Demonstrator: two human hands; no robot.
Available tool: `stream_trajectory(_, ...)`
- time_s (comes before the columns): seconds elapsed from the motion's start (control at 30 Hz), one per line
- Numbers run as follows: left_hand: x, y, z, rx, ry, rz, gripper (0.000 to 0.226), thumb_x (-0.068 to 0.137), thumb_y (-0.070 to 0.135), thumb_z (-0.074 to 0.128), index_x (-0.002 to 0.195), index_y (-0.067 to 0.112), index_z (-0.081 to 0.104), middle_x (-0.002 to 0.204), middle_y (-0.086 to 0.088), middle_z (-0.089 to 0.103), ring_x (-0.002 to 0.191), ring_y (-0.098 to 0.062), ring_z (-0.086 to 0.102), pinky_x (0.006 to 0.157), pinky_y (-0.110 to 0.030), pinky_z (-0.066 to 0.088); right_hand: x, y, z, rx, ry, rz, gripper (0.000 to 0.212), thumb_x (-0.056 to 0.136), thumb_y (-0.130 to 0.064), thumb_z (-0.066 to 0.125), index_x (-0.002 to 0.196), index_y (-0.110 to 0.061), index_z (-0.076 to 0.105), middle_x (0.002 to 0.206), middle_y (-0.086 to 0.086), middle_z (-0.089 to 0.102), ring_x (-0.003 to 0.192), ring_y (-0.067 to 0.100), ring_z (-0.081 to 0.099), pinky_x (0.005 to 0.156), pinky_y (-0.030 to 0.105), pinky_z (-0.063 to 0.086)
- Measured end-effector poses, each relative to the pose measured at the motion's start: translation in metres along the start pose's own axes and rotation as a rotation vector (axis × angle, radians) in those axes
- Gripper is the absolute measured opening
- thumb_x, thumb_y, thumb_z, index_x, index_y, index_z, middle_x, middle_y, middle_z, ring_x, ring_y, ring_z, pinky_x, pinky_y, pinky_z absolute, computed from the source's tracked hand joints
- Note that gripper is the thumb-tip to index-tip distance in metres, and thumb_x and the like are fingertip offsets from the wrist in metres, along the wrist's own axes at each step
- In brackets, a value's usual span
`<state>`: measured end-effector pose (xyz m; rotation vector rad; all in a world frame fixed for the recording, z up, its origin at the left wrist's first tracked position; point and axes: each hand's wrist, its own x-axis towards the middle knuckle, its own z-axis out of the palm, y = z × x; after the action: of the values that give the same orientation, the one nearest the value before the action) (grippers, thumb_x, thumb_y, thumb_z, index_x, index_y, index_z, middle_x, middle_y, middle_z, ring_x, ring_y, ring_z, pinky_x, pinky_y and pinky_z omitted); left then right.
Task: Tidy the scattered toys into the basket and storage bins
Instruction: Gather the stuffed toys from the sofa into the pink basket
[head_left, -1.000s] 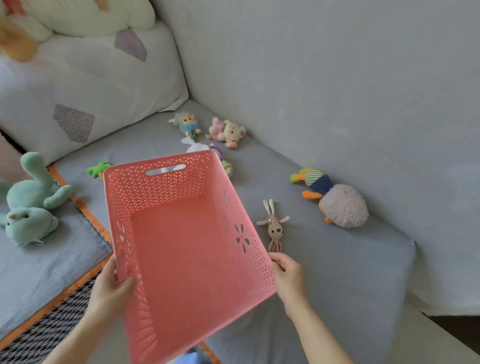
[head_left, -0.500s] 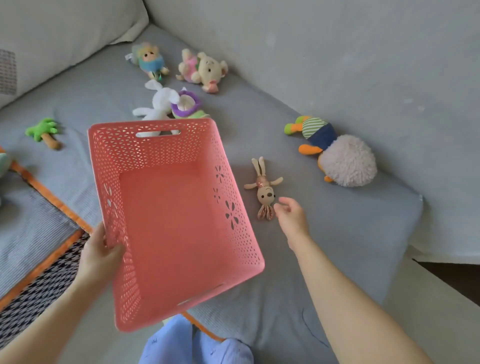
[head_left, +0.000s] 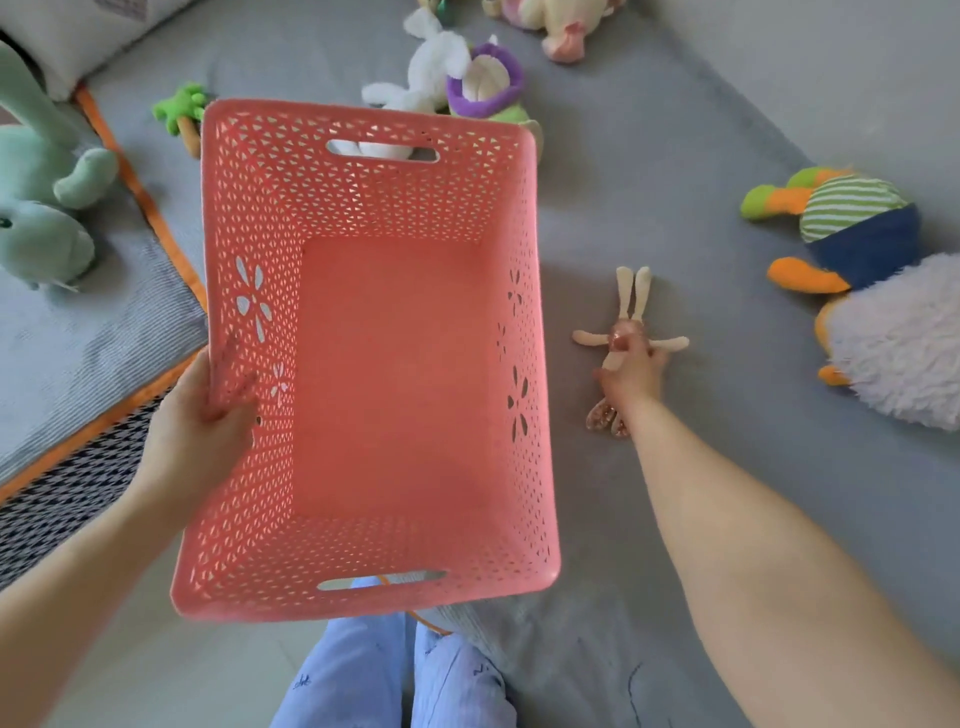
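**First toy in hand, basket waiting alongside**

The left hand (head_left: 200, 421) grips the long side wall of the pink basket (head_left: 395, 530), thumb inside the lattice, fingers curled round the rim from outside. It holds the basket off the sofa, mouth up and open toward the camera, nothing inside yet. That looks deliberate: kept level and close, the basket sits just beside the toy being collected, so the drop should be short.

Over on the other side, the right hand (head_left: 631, 374) reaches out across the grey sofa cushion (head_left: 675, 156) and closes on the small rabbit doll (head_left: 631, 306), fingers pinching its middle. The doll lies flat, ears pointing away, arms out to both sides, feet peeking from under the wrist. Whether it has left the cushion, I cannot tell.

More work is scattered around. A fluffy duck toy (head_left: 872, 291) lies well off to the right. A white bunny (head_left: 431, 73) and a purple plush (head_left: 485, 83) sit just beyond the basket's far rim, a little green palm toy (head_left: 182, 111) near its far corner, and a mint green plush (head_left: 44, 208) rests on the striped cushion at left.

My read: task barely begun, one light, floppy doll about to go in.
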<state>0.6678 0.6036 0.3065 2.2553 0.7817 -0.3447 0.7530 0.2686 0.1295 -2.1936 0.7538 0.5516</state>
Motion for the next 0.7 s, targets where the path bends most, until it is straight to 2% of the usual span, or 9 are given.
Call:
stream_trajectory(0.07,0.001,0.0,0.003,0.021,0.006,-0.005,0.055,0.091,0.01,0.05,0.12,0.055,0.04,0.096,0.021,0.061,0.078,-0.033,0.064,0.067,-0.054,0.054,0.007,0.008,0.007,-0.018,0.001,-0.043,0.033,0.086,-0.003,0.045,0.117,-0.014,0.046,0.135,0.022,0.035,0.121,0.04,0.042,0.099,0.033,0.033)
stream_trajectory(0.17,0.002,-0.001,0.005,0.048,0.012,0.005,0.061,0.091,0.008,0.048,0.117,0.063,0.039,0.094,0.024,0.058,0.084,-0.029,0.064,0.068,-0.056,0.055,0.001,0.003,0.0,0.013,0.051,-0.108,0.027,0.086,-0.004,0.044,0.109,-0.017,0.047,0.123,0.018,0.052,0.108,0.035,0.054,0.089,0.034,0.044)
stream_trajectory(0.23,-0.001,0.001,0.005,0.048,0.015,0.002,0.062,0.09,0.006,0.046,0.131,0.052,0.035,0.1,0.017,0.061,0.075,-0.027,0.062,0.062,-0.054,0.053,-0.017,-0.012,-0.017,0.152,0.138,-0.15,0.027,0.084,-0.004,0.042,0.103,-0.022,0.047,0.114,0.008,0.061,0.086,0.019,0.066,0.065,0.022,0.051)
stream_trajectory(0.3,-0.005,0.005,0.007,0.083,0.023,-0.006,0.064,0.088,0.005,0.044,0.137,0.045,0.03,0.108,0.008,0.062,0.064,-0.028,0.059,0.056,-0.051,0.052,-0.05,-0.041,-0.042,0.353,0.242,-0.177,0.027,0.083,-0.003,0.044,0.098,-0.025,0.044,0.111,0.005,0.06,0.063,0.006,0.064,0.038,0.011,0.042)
stream_trajectory(0.33,-0.006,0.008,0.009,0.11,0.027,-0.012,0.066,0.087,0.005,0.043,0.139,0.043,0.028,0.111,0.005,0.061,0.061,-0.029,0.058,0.054,-0.048,0.05,-0.072,-0.056,-0.056,0.435,0.291,-0.204,0.027,0.083,-0.001,0.046,0.098,-0.023,0.042,0.107,0.006,0.059,0.061,0.0,0.061,0.035,0.005,0.035)
stream_trajectory(0.43,-0.015,0.02,0.012,0.184,0.043,-0.019,0.07,0.085,0.004,0.04,0.144,0.037,0.023,0.109,-0.002,0.061,0.068,-0.028,0.058,0.056,-0.036,0.046,-0.141,-0.09,-0.087,0.64,0.216,-0.326,0.029,0.085,0.006,0.048,0.101,-0.017,0.042,0.081,-0.006,0.052,0.043,-0.012,0.053,0.035,0.003,0.031)
stream_trajectory(0.53,-0.026,0.041,0.016,0.259,0.04,-0.036,0.067,0.086,0.005,0.035,0.144,0.035,0.02,0.1,-0.006,0.06,0.078,-0.033,0.059,0.059,-0.034,0.041,-0.185,-0.099,-0.082,0.651,-0.02,-0.491,0.032,0.085,0.004,0.055,0.096,-0.025,0.046,0.08,0.0,0.053,0.04,0.001,0.054,0.037,0.014,0.043)
stream_trajectory(0.6,-0.031,0.051,0.02,0.294,0.049,-0.023,0.068,0.087,0.005,0.034,0.145,0.036,0.018,0.096,-0.005,0.057,0.079,-0.033,0.058,0.06,-0.033,0.038,-0.197,-0.095,-0.059,0.563,-0.105,-0.538,0.035,0.084,0.0,0.06,0.094,-0.031,0.047,0.092,0.0,0.053,0.056,0.0,0.056,0.046,0.011,0.045)
stream_trajectory(0.7,-0.039,0.058,0.023,0.307,0.062,-0.011,0.066,0.087,0.004,0.032,0.144,0.036,0.018,0.1,-0.006,0.058,0.078,-0.032,0.057,0.061,-0.036,0.041,-0.209,-0.083,-0.027,0.368,-0.224,-0.566,0.029,0.085,-0.014,0.065,0.106,-0.028,0.05,0.115,-0.003,0.053,0.085,-0.002,0.052,0.07,0.002,0.04)
